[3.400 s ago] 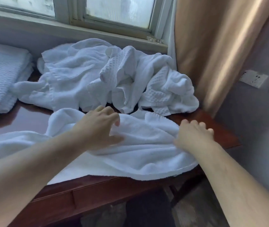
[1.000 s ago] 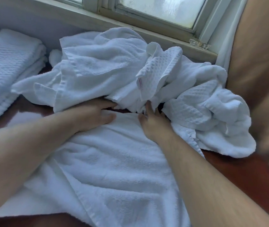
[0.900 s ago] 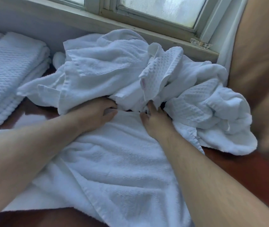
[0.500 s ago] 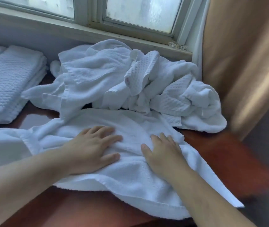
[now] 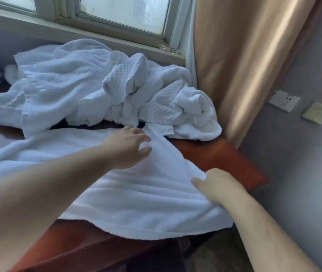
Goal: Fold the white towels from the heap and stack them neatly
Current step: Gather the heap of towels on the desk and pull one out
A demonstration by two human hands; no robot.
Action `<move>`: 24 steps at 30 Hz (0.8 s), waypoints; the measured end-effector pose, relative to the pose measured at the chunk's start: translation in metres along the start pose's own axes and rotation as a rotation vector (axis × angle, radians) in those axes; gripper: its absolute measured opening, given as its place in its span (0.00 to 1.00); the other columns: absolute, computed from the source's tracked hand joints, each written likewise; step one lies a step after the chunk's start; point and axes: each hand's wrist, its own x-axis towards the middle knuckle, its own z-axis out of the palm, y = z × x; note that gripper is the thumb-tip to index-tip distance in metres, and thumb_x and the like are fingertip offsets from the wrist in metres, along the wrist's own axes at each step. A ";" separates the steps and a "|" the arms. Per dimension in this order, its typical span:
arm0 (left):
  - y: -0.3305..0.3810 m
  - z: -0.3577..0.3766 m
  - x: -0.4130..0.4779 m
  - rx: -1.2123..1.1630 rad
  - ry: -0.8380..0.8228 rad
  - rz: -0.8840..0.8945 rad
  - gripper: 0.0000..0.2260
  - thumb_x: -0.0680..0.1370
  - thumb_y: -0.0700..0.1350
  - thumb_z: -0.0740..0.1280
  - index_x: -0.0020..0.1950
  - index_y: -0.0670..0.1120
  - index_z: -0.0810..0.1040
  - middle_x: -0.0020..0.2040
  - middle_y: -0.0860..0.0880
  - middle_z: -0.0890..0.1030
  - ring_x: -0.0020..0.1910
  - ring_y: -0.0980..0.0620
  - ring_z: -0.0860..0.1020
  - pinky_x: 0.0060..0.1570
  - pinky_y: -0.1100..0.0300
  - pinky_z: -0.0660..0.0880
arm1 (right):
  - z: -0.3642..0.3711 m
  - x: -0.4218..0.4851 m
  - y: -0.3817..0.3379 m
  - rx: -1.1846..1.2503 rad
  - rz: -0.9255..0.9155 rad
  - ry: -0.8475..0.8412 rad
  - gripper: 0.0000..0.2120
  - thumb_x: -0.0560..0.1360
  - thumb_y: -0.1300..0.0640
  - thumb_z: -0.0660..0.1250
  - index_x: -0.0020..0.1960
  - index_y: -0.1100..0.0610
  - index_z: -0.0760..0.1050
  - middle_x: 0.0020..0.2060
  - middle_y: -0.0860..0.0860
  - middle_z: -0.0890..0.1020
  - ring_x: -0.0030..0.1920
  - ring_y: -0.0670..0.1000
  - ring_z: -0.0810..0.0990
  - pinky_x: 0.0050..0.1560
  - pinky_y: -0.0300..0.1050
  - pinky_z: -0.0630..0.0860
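Towel [image 5: 136, 195] lies under left fingers [image 5: 144, 137]; right fingers [image 5: 200, 182] pinch its edge.

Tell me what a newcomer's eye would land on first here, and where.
The rumpled heap of white towels, piled at the back of the reddish wooden table under the window, draws the eye first. In front of it lies a spread towel, the left hand splayed over its far end while the right hand grips its right edge. A tan curtain hangs at the right.
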 end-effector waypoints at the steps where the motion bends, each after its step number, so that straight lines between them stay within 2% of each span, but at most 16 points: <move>1: 0.001 0.005 0.009 0.006 -0.027 -0.005 0.22 0.81 0.61 0.56 0.72 0.56 0.72 0.73 0.53 0.70 0.74 0.51 0.63 0.71 0.52 0.64 | -0.004 -0.003 0.007 -0.049 0.011 -0.012 0.21 0.76 0.35 0.62 0.47 0.54 0.72 0.43 0.48 0.77 0.43 0.51 0.77 0.44 0.49 0.76; 3: 0.003 0.014 0.022 0.029 -0.109 -0.033 0.22 0.81 0.62 0.54 0.72 0.57 0.71 0.74 0.53 0.69 0.74 0.50 0.63 0.70 0.51 0.64 | -0.009 -0.003 0.012 -0.091 -0.051 0.034 0.19 0.74 0.36 0.64 0.47 0.52 0.72 0.46 0.48 0.78 0.46 0.52 0.78 0.44 0.49 0.75; 6: 0.001 0.024 0.030 0.052 -0.220 -0.076 0.25 0.78 0.64 0.54 0.75 0.61 0.65 0.78 0.54 0.62 0.76 0.49 0.59 0.71 0.50 0.58 | -0.011 0.008 -0.003 0.174 -0.233 0.108 0.17 0.78 0.40 0.63 0.60 0.50 0.75 0.56 0.47 0.79 0.56 0.52 0.76 0.57 0.51 0.75; 9: -0.011 0.027 0.031 0.051 -0.220 -0.048 0.26 0.79 0.64 0.53 0.77 0.65 0.58 0.82 0.56 0.52 0.80 0.52 0.52 0.75 0.50 0.49 | -0.008 0.035 -0.032 0.340 -0.272 0.186 0.24 0.79 0.40 0.61 0.70 0.52 0.72 0.63 0.52 0.77 0.64 0.53 0.75 0.65 0.51 0.72; 11: -0.017 0.027 0.030 -0.002 -0.170 -0.027 0.24 0.81 0.60 0.54 0.78 0.63 0.59 0.82 0.56 0.53 0.80 0.53 0.52 0.76 0.51 0.49 | -0.003 0.053 -0.053 0.336 -0.343 0.245 0.26 0.79 0.41 0.61 0.74 0.51 0.68 0.68 0.54 0.72 0.68 0.56 0.70 0.70 0.53 0.67; 13: -0.019 0.025 0.027 -0.092 -0.031 -0.040 0.23 0.81 0.52 0.58 0.77 0.57 0.65 0.80 0.53 0.61 0.78 0.51 0.58 0.75 0.53 0.55 | 0.006 0.066 -0.074 0.339 -0.455 0.230 0.25 0.81 0.45 0.60 0.77 0.47 0.66 0.73 0.51 0.69 0.72 0.55 0.65 0.72 0.52 0.63; 15: -0.023 0.021 0.020 -0.104 0.100 -0.082 0.21 0.80 0.49 0.59 0.74 0.52 0.70 0.75 0.50 0.68 0.72 0.47 0.64 0.72 0.51 0.61 | 0.018 0.074 -0.088 0.218 -0.528 0.233 0.22 0.82 0.47 0.58 0.76 0.43 0.66 0.74 0.46 0.68 0.73 0.52 0.64 0.70 0.52 0.61; 16: -0.028 0.019 0.015 -0.072 0.110 -0.108 0.20 0.80 0.50 0.58 0.73 0.53 0.70 0.74 0.51 0.69 0.70 0.46 0.64 0.71 0.50 0.63 | 0.025 0.077 -0.092 0.176 -0.528 0.271 0.21 0.82 0.47 0.58 0.75 0.43 0.68 0.73 0.45 0.70 0.72 0.52 0.65 0.68 0.51 0.61; 19: -0.047 0.016 -0.008 0.043 -0.035 -0.221 0.25 0.79 0.62 0.48 0.76 0.62 0.61 0.79 0.53 0.61 0.75 0.48 0.58 0.73 0.50 0.58 | 0.032 0.075 -0.106 0.265 -0.468 0.362 0.19 0.81 0.46 0.60 0.71 0.44 0.73 0.68 0.50 0.75 0.67 0.55 0.67 0.66 0.51 0.64; 21: -0.061 0.011 -0.026 0.086 -0.088 -0.288 0.29 0.77 0.66 0.43 0.78 0.63 0.55 0.82 0.54 0.53 0.78 0.51 0.52 0.75 0.50 0.52 | 0.036 0.066 -0.119 0.181 -0.580 0.392 0.21 0.81 0.45 0.59 0.74 0.42 0.70 0.71 0.50 0.71 0.70 0.54 0.64 0.68 0.53 0.62; 24: -0.074 0.001 -0.043 0.103 -0.110 -0.327 0.29 0.80 0.64 0.45 0.80 0.60 0.53 0.82 0.51 0.49 0.80 0.51 0.49 0.76 0.52 0.48 | 0.039 0.053 -0.136 0.044 -0.787 0.327 0.23 0.83 0.45 0.53 0.78 0.44 0.63 0.79 0.46 0.61 0.78 0.50 0.54 0.72 0.55 0.57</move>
